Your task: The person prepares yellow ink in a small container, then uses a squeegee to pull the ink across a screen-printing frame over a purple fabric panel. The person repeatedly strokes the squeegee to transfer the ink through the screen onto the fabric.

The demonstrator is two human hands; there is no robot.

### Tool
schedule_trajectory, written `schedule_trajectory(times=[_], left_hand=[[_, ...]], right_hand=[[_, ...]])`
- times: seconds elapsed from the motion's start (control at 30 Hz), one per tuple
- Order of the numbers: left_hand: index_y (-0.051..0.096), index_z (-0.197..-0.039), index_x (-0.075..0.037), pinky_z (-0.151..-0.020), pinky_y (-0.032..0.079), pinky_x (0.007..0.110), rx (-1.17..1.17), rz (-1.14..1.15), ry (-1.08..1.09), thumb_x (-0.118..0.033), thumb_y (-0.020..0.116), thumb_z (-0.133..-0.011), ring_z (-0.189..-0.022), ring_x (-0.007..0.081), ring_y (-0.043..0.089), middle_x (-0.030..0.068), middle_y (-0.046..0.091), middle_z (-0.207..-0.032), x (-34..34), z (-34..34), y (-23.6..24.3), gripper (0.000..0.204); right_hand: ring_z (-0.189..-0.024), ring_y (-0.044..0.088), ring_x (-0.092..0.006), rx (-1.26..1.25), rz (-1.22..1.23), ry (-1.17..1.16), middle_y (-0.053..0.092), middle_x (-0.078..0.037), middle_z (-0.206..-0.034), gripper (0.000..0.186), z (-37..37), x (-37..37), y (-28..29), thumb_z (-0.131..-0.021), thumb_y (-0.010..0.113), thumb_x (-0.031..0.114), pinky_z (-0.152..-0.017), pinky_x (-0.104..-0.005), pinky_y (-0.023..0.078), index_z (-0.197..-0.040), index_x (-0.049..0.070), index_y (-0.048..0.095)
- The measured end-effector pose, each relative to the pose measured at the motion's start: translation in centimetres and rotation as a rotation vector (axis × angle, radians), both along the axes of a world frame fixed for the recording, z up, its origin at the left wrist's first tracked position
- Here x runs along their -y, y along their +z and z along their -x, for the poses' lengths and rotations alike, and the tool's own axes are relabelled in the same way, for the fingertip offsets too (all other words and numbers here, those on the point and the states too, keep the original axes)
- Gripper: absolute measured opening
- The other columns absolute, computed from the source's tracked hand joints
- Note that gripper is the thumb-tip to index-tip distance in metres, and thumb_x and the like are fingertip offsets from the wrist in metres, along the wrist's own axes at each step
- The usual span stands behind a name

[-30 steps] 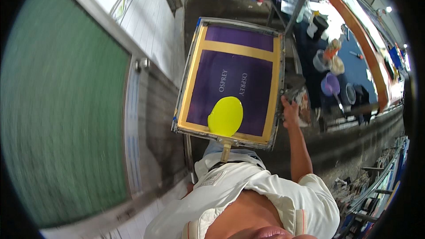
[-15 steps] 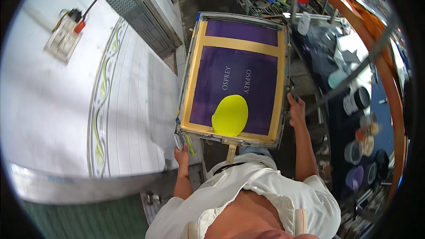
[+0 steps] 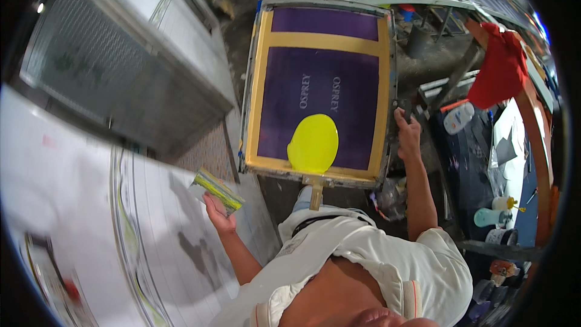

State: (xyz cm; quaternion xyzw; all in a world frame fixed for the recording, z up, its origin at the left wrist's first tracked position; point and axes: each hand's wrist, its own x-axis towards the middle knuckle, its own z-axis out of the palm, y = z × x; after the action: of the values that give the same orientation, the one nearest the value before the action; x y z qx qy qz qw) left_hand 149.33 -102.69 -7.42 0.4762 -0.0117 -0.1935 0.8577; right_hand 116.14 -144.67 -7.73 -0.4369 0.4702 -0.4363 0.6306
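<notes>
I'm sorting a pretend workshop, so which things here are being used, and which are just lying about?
Being used:
- purple screen, right hand at its frame's edge
- yellow puddle on it
- yellow-streaked flat tool in the left hand

Seemingly just around:
- red cloth, hanging
- white bottle
- blue-green jar

White short-sleeved shirt point(image 3: 378, 245) – open collar point(image 3: 408, 300), thin orange edging point(image 3: 416, 297) – dark belt point(image 3: 311, 222), pale-blue trousers point(image 3: 301, 202).

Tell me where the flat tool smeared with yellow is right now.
In the head view, the flat tool is in the left hand, below and left of the framed screen, with the white wall behind it.
</notes>
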Motion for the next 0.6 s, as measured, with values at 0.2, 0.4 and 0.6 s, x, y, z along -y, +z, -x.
schedule_trajectory(times=[0.2, 0.4, 0.6], left_hand=[[0.057, -0.135, 0.002, -0.106, 0.045, 0.036, 0.147, -0.151, -0.529, -0.045, 0.066, -0.099, -0.122, 0.0178, 0.058, 0.0071, 0.064, -0.13, 23.5, -20.5, 2.3, 0.06], [0.057, -0.135, -0.001, -0.103, 0.048, 0.039, 0.074, -0.203, -0.83, -0.046, 0.065, -0.1, -0.118, 0.0192, 0.061, 0.0068, 0.065, -0.128, 47.9, -21.6, 7.0, 0.058], [0.061, -0.129, -0.003, -0.096, 0.052, 0.036, 0.009, -0.142, -1.005, -0.036, 0.072, -0.096, -0.109, 0.0179, 0.065, 0.0043, 0.068, -0.119, 66.9, -20.9, 3.7, 0.048]], right_hand=[[-0.087, 0.058, -0.01, -0.057, 0.065, -0.199, 0.069, 0.001, -0.098, 0.032, -9.0, 8.9, 2.4, -0.096, 0.076, 0.028, -0.077, -0.0274, 0.045, -0.118, 0.005, 0.072], [-0.077, 0.063, -0.0063, 0.09, 0.036, -0.325, 0.07, 0.002, -0.092, 0.029, -7.0, 19.6, 5.0, -0.096, 0.075, 0.026, -0.068, -0.0241, 0.048, -0.115, 0.004, 0.072], [-0.075, 0.06, -0.0072, 0.032, 0.147, -0.39, 0.065, 0.003, -0.086, 0.023, -5.1, 31.5, 8.5, -0.096, 0.074, 0.028, -0.069, -0.024, 0.046, -0.104, 0.008, 0.07]])
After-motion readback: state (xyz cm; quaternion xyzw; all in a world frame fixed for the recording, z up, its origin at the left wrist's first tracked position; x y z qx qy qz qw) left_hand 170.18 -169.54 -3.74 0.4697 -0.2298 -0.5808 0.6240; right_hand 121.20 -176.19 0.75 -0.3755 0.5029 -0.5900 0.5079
